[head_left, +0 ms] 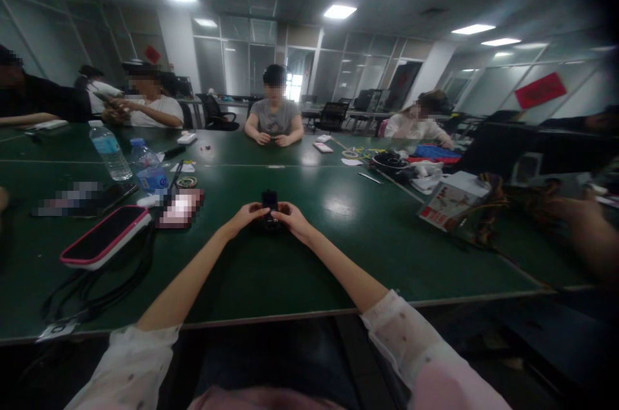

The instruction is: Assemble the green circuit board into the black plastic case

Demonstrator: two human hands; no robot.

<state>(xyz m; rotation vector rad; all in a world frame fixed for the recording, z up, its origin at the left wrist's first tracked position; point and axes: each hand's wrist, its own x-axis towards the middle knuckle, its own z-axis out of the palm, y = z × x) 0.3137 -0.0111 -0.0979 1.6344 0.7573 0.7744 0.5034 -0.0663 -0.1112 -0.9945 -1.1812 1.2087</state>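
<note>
A small black box-shaped device stands upright on the green table, straight ahead of me. From its left side my left hand grips it, thumb lying across the front. My right hand closes on the opposite side, with its thumb on the lower front. What kind of device it is, I cannot make out. The fingers behind it are partly hidden.
Two water bottles, a pink-rimmed phone-like device and black cables lie to the left. On the right are a box, wires and a co-worker's blurred hand. A person sits opposite.
</note>
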